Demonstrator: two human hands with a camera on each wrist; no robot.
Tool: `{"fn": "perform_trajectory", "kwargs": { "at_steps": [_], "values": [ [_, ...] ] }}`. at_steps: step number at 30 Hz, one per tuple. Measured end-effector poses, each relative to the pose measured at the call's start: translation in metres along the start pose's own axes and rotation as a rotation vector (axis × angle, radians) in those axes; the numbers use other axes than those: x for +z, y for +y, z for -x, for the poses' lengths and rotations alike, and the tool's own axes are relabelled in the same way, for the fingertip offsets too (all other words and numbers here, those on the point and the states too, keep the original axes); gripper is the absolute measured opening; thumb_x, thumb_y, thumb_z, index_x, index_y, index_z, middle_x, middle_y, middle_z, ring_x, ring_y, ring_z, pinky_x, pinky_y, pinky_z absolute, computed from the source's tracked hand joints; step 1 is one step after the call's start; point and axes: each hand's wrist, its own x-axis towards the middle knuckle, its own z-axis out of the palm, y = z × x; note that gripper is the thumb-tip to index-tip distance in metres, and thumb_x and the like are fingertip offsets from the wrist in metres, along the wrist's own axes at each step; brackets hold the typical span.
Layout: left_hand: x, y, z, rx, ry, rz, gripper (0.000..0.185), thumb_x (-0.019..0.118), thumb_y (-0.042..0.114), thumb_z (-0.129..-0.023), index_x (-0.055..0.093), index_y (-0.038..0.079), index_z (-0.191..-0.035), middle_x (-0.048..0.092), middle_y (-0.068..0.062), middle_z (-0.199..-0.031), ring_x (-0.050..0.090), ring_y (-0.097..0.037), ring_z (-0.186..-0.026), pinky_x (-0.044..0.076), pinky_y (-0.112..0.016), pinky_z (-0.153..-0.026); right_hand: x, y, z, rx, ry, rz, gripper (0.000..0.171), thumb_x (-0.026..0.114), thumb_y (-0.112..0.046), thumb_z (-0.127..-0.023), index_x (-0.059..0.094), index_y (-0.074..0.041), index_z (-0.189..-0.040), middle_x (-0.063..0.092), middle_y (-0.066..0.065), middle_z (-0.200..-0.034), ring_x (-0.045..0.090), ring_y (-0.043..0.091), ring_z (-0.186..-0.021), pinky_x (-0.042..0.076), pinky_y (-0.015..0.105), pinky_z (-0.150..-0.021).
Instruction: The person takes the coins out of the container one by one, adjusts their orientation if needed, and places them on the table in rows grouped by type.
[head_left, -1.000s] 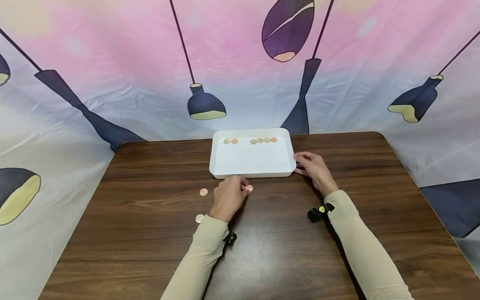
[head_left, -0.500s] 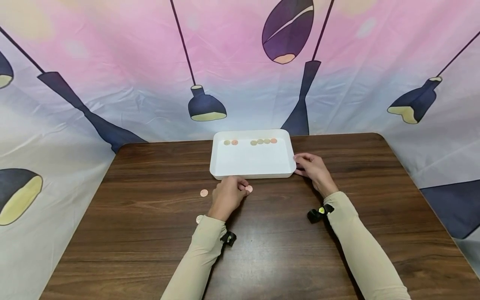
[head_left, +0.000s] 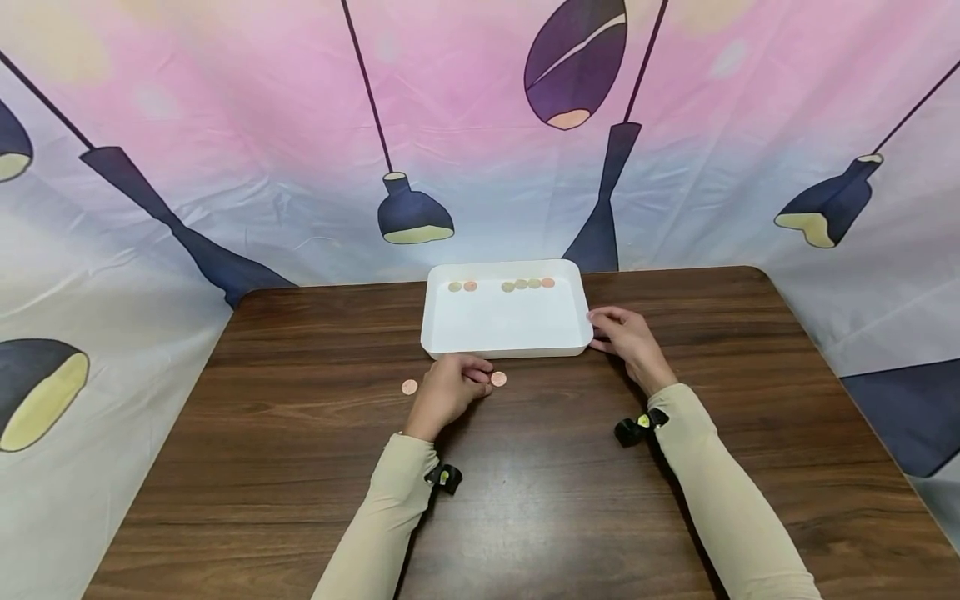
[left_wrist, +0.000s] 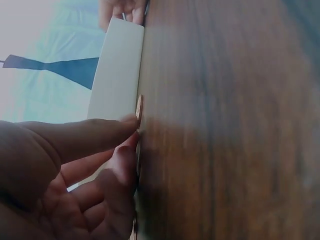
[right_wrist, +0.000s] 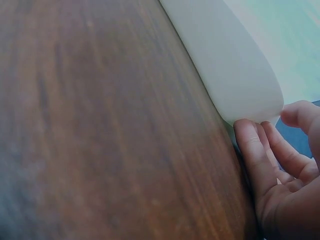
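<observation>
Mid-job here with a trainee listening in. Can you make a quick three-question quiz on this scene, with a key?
1. Multiple choice: what does the right hand touch?
a) the wall cloth
b) the tray
c) the left sleeve

2. True or false: the left hand is inside the tray.

3. Count: how many coins lie in the tray?

Key:
1: b, at the tray's right end.
2: False; it is at the table in front of the tray, close to a copper coin.
3: Six, two on the left and four on the right.
</observation>
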Motion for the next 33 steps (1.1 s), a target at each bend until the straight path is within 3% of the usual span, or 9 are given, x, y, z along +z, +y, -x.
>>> {"fn": "perform_trajectory", "kwargs": {
  "at_steps": [6,11,14,19,24,26,29,33],
  "values": [
    [0.004,0.002,-0.002,-0.02,0.029,-0.067,0.022,0.085,0.014,-0.09,0.082,0.015,-0.112,0.077,0.007,-0.085,0.071,-0.012,-0.085,0.057,-0.036,-0.083,-0.001,-0.002,0.001,-0.002,-0.007,0.009,0.047,0.06,-0.023,-0.109,0.055,0.008,-0.144,0.06,0.008,-0.121,0.064,0.006,-0.093,0.061,0.017,-0.084],
    [-0.001,0.004,-0.002,0.03,0.028,-0.098,0.019,0.082,0.013,-0.093,0.082,0.016,-0.112,0.076,0.008,-0.085,0.069,-0.01,-0.084,0.056,-0.034,-0.08,-0.001,-0.002,-0.001,-0.015,0.001,0.008,0.046,0.06,-0.022,-0.109,0.056,0.008,-0.143,0.06,0.008,-0.121,0.064,0.007,-0.093,0.061,0.016,-0.083],
    [-0.017,0.005,-0.001,0.072,-0.008,-0.038,0.019,0.076,0.01,-0.097,0.08,0.011,-0.115,0.076,0.003,-0.088,0.068,-0.016,-0.079,0.056,-0.031,-0.074,0.0,0.0,-0.003,-0.011,-0.004,0.009,0.046,0.06,-0.023,-0.109,0.057,0.007,-0.143,0.06,0.009,-0.122,0.064,0.007,-0.094,0.061,0.017,-0.083],
    [-0.056,0.003,-0.003,0.124,-0.052,0.098,0.023,0.066,0.013,-0.103,0.076,0.004,-0.121,0.072,-0.012,-0.095,0.063,-0.027,-0.066,0.05,-0.027,-0.058,-0.001,0.003,-0.001,0.0,0.0,0.015,0.045,0.06,-0.023,-0.109,0.056,0.006,-0.144,0.059,0.01,-0.125,0.064,0.007,-0.094,0.061,0.017,-0.083],
    [-0.09,-0.009,-0.01,0.116,0.041,0.095,0.028,0.066,0.021,-0.106,0.074,0.004,-0.126,0.069,-0.015,-0.102,0.059,-0.022,-0.07,0.057,-0.034,-0.063,-0.002,0.005,-0.001,-0.003,-0.004,0.012,0.045,0.059,-0.022,-0.11,0.055,0.007,-0.144,0.058,0.011,-0.128,0.064,0.008,-0.095,0.061,0.018,-0.084],
    [-0.097,-0.017,-0.016,0.09,0.067,0.126,0.031,0.065,0.021,-0.107,0.071,0.002,-0.131,0.068,-0.017,-0.108,0.063,-0.025,-0.08,0.063,-0.04,-0.073,-0.002,0.005,-0.001,-0.005,-0.003,0.014,0.045,0.059,-0.022,-0.11,0.055,0.007,-0.145,0.058,0.011,-0.128,0.064,0.008,-0.096,0.061,0.018,-0.084],
    [-0.102,-0.031,-0.025,0.033,0.065,0.218,0.037,0.063,0.02,-0.108,0.064,-0.001,-0.139,0.065,-0.02,-0.119,0.067,-0.032,-0.099,0.065,-0.046,-0.085,-0.001,0.005,0.0,-0.01,-0.002,0.015,0.046,0.059,-0.022,-0.11,0.055,0.007,-0.145,0.058,0.011,-0.128,0.064,0.007,-0.096,0.061,0.017,-0.084],
    [-0.102,-0.049,-0.035,-0.036,0.018,0.287,0.042,0.062,0.02,-0.109,0.058,-0.001,-0.145,0.063,-0.023,-0.129,0.065,-0.036,-0.116,0.064,-0.044,-0.093,0.0,0.003,0.001,-0.002,0.003,0.009,0.047,0.059,-0.023,-0.109,0.055,0.007,-0.145,0.059,0.01,-0.126,0.064,0.007,-0.095,0.061,0.017,-0.083]
  ]
}}
